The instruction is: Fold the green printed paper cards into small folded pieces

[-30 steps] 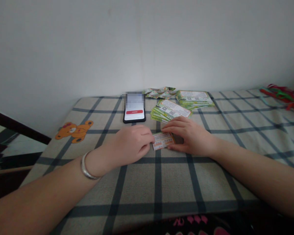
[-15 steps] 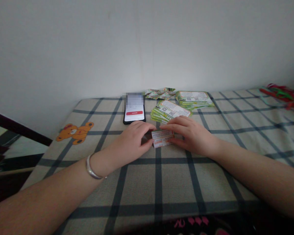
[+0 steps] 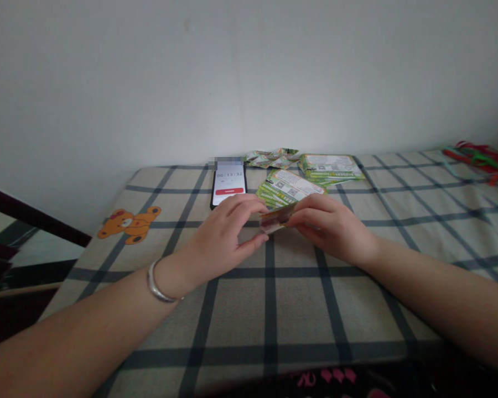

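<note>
Between my hands is a small folded printed card, its brownish, shiny side tilted toward me and slightly blurred. My right hand pinches the card's right end with thumb and fingers. At its left end, my left hand curves round with the index finger at the upper edge and the thumb at the lower one. A silver bangle circles the left wrist. Just behind the hands lies a fanned pile of green and white printed cards, partly covered by my right fingers.
A phone showing a running timer lies behind my left hand. Folded green packets and another card stack sit by the wall. A bear patch marks the checked cloth. Red and green fabric lies far right.
The card has turned from its white printed face to a brownish side and tilted. My right fingers have closed in on its end, and my left thumb has shifted slightly right.
</note>
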`<state>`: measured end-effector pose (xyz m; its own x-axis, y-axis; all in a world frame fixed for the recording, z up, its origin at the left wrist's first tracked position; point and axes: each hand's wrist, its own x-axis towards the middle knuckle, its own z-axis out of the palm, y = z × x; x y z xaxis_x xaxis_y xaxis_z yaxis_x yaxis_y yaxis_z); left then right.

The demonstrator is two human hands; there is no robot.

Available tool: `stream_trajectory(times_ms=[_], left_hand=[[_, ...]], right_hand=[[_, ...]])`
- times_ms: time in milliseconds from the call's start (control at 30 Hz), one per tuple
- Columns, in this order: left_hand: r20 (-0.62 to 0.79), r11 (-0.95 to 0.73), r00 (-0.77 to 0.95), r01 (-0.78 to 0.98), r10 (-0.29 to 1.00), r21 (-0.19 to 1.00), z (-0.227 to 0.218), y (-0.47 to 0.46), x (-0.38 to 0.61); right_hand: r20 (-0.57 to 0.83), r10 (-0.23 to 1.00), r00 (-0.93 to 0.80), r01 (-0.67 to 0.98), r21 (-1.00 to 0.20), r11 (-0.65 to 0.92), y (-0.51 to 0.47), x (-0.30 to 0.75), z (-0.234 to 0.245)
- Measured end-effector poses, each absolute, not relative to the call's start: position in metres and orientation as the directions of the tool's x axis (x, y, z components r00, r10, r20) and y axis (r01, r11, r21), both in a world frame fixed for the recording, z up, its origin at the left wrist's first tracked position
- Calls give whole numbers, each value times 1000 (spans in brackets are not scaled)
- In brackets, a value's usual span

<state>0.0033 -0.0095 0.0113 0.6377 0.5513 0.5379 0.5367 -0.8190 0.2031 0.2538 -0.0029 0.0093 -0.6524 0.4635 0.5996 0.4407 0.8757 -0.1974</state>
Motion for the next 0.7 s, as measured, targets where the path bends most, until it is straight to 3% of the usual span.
stream_trajectory(times_ms=[400,700], left_hand=[[546,-847,715,531,436,-19,9,-10,3],[529,-799,654,596,541,81,10,-7,6]], right_hand=[[483,461,-744,423,-193,885,3,258,11],[389,332,-860,359,-3,933,0,253,11]])
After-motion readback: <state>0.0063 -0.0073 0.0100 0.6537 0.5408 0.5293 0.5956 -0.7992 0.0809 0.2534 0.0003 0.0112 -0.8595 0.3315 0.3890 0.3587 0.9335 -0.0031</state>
